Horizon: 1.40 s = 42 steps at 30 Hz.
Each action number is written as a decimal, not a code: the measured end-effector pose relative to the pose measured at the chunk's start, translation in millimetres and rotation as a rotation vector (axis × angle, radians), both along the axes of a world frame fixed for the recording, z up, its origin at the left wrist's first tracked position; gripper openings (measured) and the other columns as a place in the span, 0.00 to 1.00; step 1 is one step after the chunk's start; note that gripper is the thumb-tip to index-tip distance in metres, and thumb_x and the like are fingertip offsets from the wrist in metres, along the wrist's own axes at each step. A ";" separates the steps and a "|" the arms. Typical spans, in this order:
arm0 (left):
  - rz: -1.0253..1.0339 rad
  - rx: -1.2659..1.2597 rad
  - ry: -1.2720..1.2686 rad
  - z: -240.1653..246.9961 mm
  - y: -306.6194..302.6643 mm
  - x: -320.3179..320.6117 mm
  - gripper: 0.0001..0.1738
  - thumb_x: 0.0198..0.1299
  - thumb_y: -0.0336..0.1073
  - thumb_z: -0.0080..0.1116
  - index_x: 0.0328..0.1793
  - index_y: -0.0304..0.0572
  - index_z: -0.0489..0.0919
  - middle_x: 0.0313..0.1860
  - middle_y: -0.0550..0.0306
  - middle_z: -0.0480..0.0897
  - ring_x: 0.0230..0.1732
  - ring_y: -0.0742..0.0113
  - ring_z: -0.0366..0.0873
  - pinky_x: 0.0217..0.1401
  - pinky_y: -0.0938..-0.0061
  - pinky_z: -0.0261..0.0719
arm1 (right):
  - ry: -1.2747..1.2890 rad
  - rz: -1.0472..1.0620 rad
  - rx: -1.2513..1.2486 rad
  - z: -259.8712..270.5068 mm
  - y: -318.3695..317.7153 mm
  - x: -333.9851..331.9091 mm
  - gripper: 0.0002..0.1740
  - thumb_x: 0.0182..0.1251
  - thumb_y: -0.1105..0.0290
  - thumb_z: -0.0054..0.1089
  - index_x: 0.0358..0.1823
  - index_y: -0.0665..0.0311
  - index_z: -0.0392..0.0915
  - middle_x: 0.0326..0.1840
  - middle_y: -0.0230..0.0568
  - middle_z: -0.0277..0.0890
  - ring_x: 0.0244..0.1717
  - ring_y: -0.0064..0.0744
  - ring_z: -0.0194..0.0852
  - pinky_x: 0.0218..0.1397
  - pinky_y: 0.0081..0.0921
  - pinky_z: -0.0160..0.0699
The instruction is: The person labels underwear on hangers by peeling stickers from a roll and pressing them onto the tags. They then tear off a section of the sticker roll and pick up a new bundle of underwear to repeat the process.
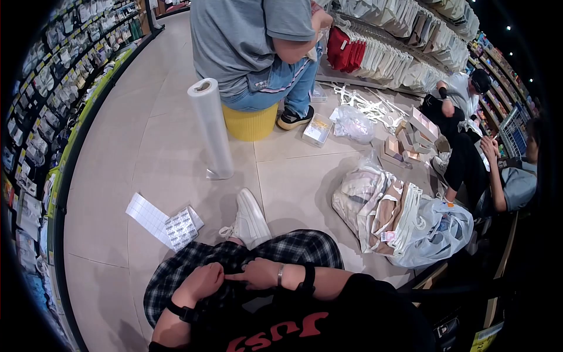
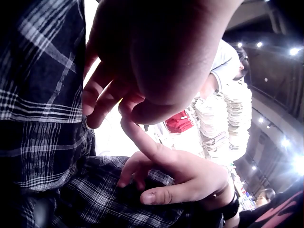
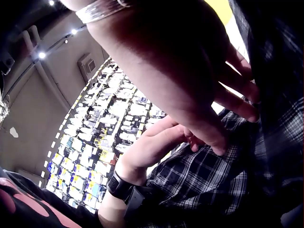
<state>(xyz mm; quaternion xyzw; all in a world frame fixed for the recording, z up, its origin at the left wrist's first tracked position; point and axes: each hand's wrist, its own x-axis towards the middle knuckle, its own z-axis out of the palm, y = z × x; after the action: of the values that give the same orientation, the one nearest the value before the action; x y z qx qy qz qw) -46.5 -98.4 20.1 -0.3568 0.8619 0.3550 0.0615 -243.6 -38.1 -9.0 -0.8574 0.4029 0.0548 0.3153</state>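
Note:
In the head view my left hand (image 1: 202,281) is over my plaid-covered lap, its thumb and index finger pinching the tip of my right index finger. My right hand (image 1: 261,274) reaches across with that index finger straight and the others loosely bent; it holds nothing. The left wrist view shows the right hand (image 2: 190,175) from the thumb side, its fingertip meeting the left thumb. Just beyond my knees, a white grid-lined sheet (image 1: 146,214) and a sheet of printed labels (image 1: 183,229) lie on the floor, left of my white shoe (image 1: 251,220).
A roll of clear plastic film (image 1: 212,129) stands upright beside a person on a yellow stool (image 1: 252,122). Bulging plastic bags of hung garments (image 1: 381,205) sit at the right. Farther back are small boxes (image 1: 404,144), white hangers (image 1: 375,108) and two seated people. Stocked shelves line the left.

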 end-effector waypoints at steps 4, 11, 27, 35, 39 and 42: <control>-0.002 -0.003 0.005 -2.2 -0.4 0.7 0.10 0.58 0.36 0.45 0.37 0.37 0.74 0.36 0.43 0.78 0.40 0.44 0.75 0.41 0.60 0.73 | 0.008 -0.002 0.022 3.3 -0.4 0.0 0.38 0.60 0.58 0.55 0.71 0.35 0.48 0.42 0.47 0.76 0.44 0.45 0.76 0.47 0.36 0.73; 0.001 -0.006 0.000 -0.1 0.1 0.1 0.10 0.57 0.36 0.46 0.37 0.37 0.74 0.36 0.43 0.78 0.40 0.44 0.75 0.41 0.60 0.73 | -0.013 -0.002 -0.010 -2.4 0.7 -0.1 0.38 0.59 0.58 0.56 0.71 0.35 0.49 0.42 0.47 0.75 0.43 0.46 0.76 0.46 0.36 0.74; -0.060 -0.024 0.003 -1.7 -0.7 -0.1 0.10 0.56 0.36 0.45 0.32 0.38 0.74 0.32 0.44 0.78 0.37 0.45 0.75 0.39 0.59 0.72 | -0.014 0.005 0.016 2.2 0.1 0.1 0.36 0.59 0.59 0.56 0.69 0.33 0.52 0.42 0.47 0.75 0.43 0.46 0.75 0.48 0.37 0.73; -0.086 -0.058 0.022 -7.6 -0.8 2.3 0.11 0.56 0.36 0.44 0.30 0.39 0.73 0.31 0.45 0.77 0.36 0.45 0.74 0.39 0.59 0.72 | -0.042 0.011 -0.029 -3.6 1.0 -0.3 0.37 0.58 0.59 0.57 0.69 0.33 0.53 0.40 0.47 0.75 0.41 0.46 0.76 0.45 0.37 0.74; -0.074 -0.056 0.020 -7.8 -0.5 2.3 0.10 0.56 0.37 0.44 0.30 0.39 0.73 0.31 0.45 0.77 0.36 0.45 0.74 0.39 0.59 0.72 | -0.044 0.005 -0.025 -2.8 0.9 -0.2 0.37 0.57 0.59 0.57 0.69 0.34 0.53 0.39 0.47 0.75 0.41 0.46 0.76 0.45 0.37 0.75; -0.067 -0.052 0.016 -4.7 0.0 1.0 0.10 0.56 0.36 0.44 0.30 0.39 0.73 0.31 0.46 0.77 0.36 0.45 0.74 0.38 0.59 0.72 | -0.041 0.004 -0.017 -5.2 0.8 0.2 0.37 0.57 0.58 0.57 0.69 0.34 0.53 0.40 0.48 0.75 0.41 0.46 0.76 0.45 0.37 0.75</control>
<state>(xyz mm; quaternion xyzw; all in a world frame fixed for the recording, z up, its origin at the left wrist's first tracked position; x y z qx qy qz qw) -45.5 -98.4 15.5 -0.3262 0.8829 0.3329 0.0573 -243.4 -37.3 -14.2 -0.8618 0.3952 0.0343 0.3160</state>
